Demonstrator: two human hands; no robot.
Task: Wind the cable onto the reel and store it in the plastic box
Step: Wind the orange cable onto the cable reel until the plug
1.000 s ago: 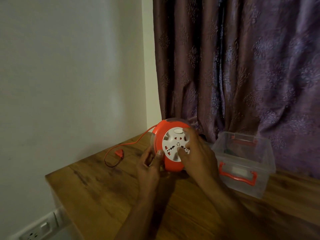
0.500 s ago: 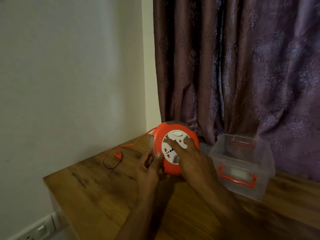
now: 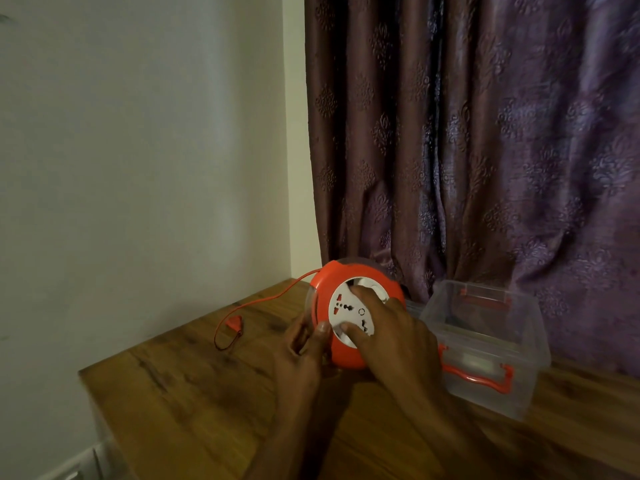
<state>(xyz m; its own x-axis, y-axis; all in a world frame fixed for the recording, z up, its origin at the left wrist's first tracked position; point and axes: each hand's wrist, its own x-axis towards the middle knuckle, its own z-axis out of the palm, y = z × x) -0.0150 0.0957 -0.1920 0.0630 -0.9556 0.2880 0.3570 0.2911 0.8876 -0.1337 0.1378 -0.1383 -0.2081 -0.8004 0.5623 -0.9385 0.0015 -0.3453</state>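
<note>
White wall (image 3: 138, 168) far left, bottom corner shows a bit of a wall socket (image 3: 69, 474), blurry. Wooden table (image 3: 207, 393) fills the lower frame. On it, left of centre, the loose end of the orange cable (image 3: 277, 296): it runs from the top left of the reel down to the table, loops, and ends in an orange plug (image 3: 234, 322) lying flat, well apart from the reel. So winding is not finished; a short tail plus plug is left out.

Centre: left hand (image 3: 304, 355) grips the left edge of the orange reel (image 3: 346, 358), thumb on the front rim, fingers curled round behind. The reel is upright on its edge, white socket face (image 3: 341, 311) toward the camera, bottom at or just above the table, can't tell which. Right hand (image 3: 391, 337) lies over the face, thumb and finger pressed into it, apparently turning the hub to draw cable in. Hands close together, both on the reel.

Right: clear plastic box (image 3: 485, 348) with orange handles, no lid on, just beside the reel, nearly touching the right hand. Reel not in it. Something dark sits at its bottom, too unclear to name. Purple patterned curtain (image 3: 485, 133) behind.

Left to do, by my read: wind in the tail, then drop the reel in the box.
</note>
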